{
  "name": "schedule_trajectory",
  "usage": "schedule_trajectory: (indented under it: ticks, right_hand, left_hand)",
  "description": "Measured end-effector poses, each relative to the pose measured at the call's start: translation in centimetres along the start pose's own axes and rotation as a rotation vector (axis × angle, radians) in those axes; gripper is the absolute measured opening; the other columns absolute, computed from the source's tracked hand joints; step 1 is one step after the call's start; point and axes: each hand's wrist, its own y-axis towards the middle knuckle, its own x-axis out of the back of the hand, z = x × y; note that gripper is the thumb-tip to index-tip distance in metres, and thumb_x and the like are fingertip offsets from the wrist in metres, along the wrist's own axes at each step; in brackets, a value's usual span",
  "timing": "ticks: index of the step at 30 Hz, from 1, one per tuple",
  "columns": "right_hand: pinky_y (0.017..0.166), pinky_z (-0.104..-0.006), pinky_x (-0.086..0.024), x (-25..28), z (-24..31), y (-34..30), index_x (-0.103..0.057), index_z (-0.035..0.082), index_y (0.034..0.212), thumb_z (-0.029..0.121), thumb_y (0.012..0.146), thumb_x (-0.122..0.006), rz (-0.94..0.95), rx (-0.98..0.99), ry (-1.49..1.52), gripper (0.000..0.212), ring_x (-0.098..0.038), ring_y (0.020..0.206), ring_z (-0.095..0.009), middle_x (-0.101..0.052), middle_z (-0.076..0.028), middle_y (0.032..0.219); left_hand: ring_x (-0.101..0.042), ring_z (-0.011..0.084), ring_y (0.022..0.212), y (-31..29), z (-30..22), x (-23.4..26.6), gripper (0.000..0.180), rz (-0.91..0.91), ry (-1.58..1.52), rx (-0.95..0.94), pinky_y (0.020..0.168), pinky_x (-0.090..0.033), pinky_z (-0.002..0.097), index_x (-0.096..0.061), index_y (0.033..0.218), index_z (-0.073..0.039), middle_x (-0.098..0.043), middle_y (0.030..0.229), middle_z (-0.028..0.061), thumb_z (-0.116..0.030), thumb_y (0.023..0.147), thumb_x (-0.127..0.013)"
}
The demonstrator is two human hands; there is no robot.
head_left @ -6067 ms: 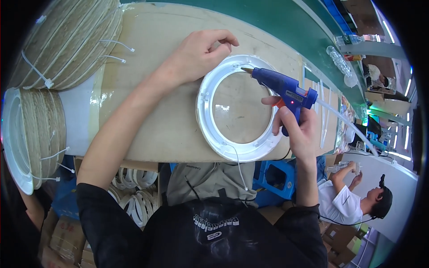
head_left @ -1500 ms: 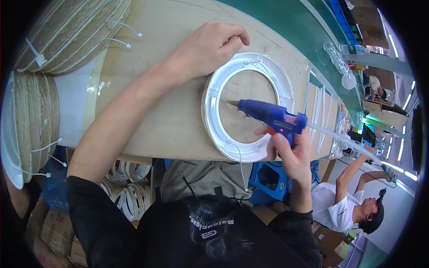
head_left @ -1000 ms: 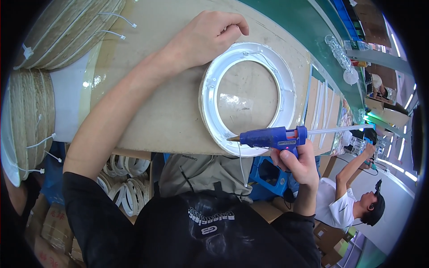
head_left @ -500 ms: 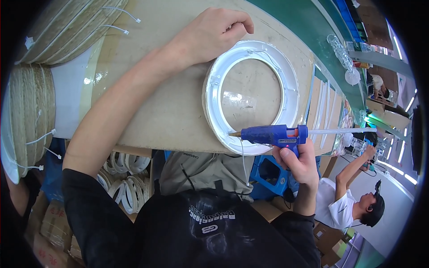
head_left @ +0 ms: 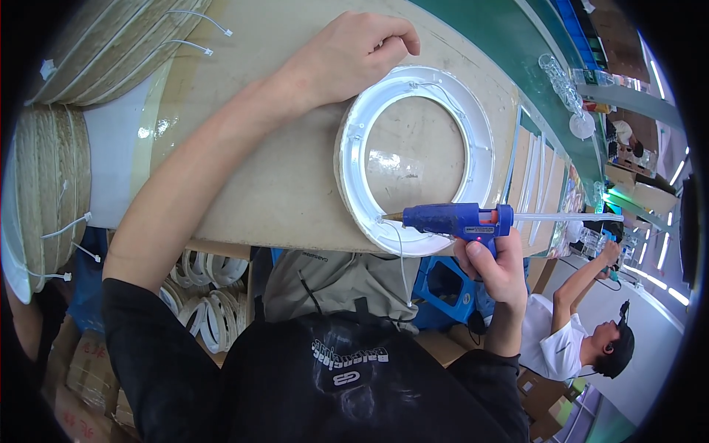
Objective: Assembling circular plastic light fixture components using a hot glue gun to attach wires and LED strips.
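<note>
A white ring-shaped frame (head_left: 480, 159) lies on the brown board of the bench, thin wires running inside its channel. My right hand (head_left: 504, 269) is wrapped round the handle of a blue hot glue gun (head_left: 442, 218). Its nozzle points left, at the ring's near-left inside, where a thin white wire (head_left: 403, 262) comes out and hangs over the bench edge. A long clear glue stick (head_left: 569, 217) sticks out of the gun's back. My left hand (head_left: 360, 59) rests against the ring's far-left rim, fingers curled in; nothing shows in them, though the palm is hidden.
Stacks of similar rings (head_left: 55, 170) with connector wires stand at the left. More rings (head_left: 214, 317) sit below the bench, near a blue stool (head_left: 445, 288). Clear glue sticks (head_left: 533, 184) lie right of the ring. Another person (head_left: 569, 340) works at the right.
The glue gun in my right hand has shifted slightly right and up, its nozzle drawing back a little from the ring's inside. My left hand and the ring stay put.
</note>
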Motion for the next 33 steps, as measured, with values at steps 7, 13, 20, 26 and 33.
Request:
schedule_trajectory:
  ticks: [7, 13, 20, 26, 33]
  right_hand:
    - [0.045, -0.0222, -0.032, 0.2, -0.2, 0.1, -0.057, -0.002, 0.116, 0.026, 0.099, -0.059, 0.026, 0.003, 0.005, 0.033, -0.043, 0.048, -0.006, -0.053, -0.002, 0.064]
    - [0.045, -0.0223, -0.034, 0.6, -0.4, 0.0, -0.057, -0.003, 0.116, 0.026, 0.100, -0.059, 0.042, -0.019, 0.004, 0.033, -0.045, 0.048, -0.007, -0.055, -0.004, 0.065]
    - [0.046, -0.0219, -0.042, 0.8, -0.1, -1.5, -0.055, -0.007, 0.124, 0.025, 0.099, -0.059, -0.018, -0.036, 0.076, 0.041, -0.055, 0.050, -0.012, -0.068, -0.017, 0.090]
    - [0.046, -0.0213, -0.042, 1.8, -2.6, -6.4, -0.051, -0.007, 0.126, 0.028, 0.101, -0.056, -0.215, 0.045, 0.067, 0.043, -0.053, 0.050, -0.011, -0.066, -0.016, 0.088]
    - [0.045, -0.0212, -0.037, 0.6, -3.7, -8.6, -0.053, -0.003, 0.120, 0.027, 0.101, -0.058, -0.349, 0.011, -0.002, 0.036, -0.049, 0.051, -0.009, -0.060, -0.009, 0.081]
  left_hand:
    - [-0.066, 0.0290, 0.072, 0.1, 0.1, -0.1, 0.028, -0.010, 0.000, -0.027, 0.072, -0.052, 0.0398, -0.070, 0.100, 0.001, -0.068, 0.078, 0.0187, -0.015, 0.091, -0.049]
    - [-0.070, 0.0341, 0.071, 0.4, -1.4, 0.9, 0.025, 0.017, -0.023, 0.010, 0.067, -0.053, 0.0421, -0.069, 0.098, 0.003, -0.066, 0.076, 0.0253, -0.012, 0.092, -0.049]
    - [-0.069, 0.0342, 0.071, 0.2, -1.8, 1.0, 0.025, 0.009, -0.023, 0.040, 0.067, -0.053, 0.0410, -0.068, 0.097, 0.004, -0.066, 0.075, 0.0247, -0.011, 0.092, -0.049]
    - [-0.069, 0.0337, 0.072, 0.4, -1.6, 0.9, 0.025, -0.013, 0.003, -0.016, 0.068, -0.053, 0.0404, -0.068, 0.097, 0.004, -0.067, 0.077, 0.0240, -0.011, 0.091, -0.049]
    - [-0.068, 0.0236, 0.073, 0.3, -2.2, 1.0, 0.025, 0.040, 0.011, 0.066, 0.069, -0.053, 0.0357, -0.069, 0.099, 0.004, -0.068, 0.077, 0.0181, -0.009, 0.091, -0.049]
